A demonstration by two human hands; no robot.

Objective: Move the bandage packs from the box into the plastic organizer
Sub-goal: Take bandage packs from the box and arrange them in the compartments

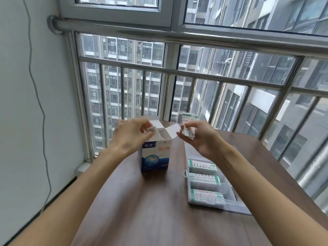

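Observation:
A blue and white bandage box (154, 158) stands upright on the brown table with its top flaps open. My left hand (132, 133) pinches the box's left flap at the opening. My right hand (198, 137) is raised to the right of the box and grips a white and green bandage pack (188, 123) that sticks up from my fingers. Below that hand lies the clear plastic organizer (236, 205), its lid open. Three bandage packs (202, 165) lie in its left compartments, one behind the other.
The brown table (156, 210) reaches to a metal window railing (177, 71) right behind the box. A white wall with a hanging cable (42, 110) stands at the left. The organizer's right compartments hold nothing that I can see.

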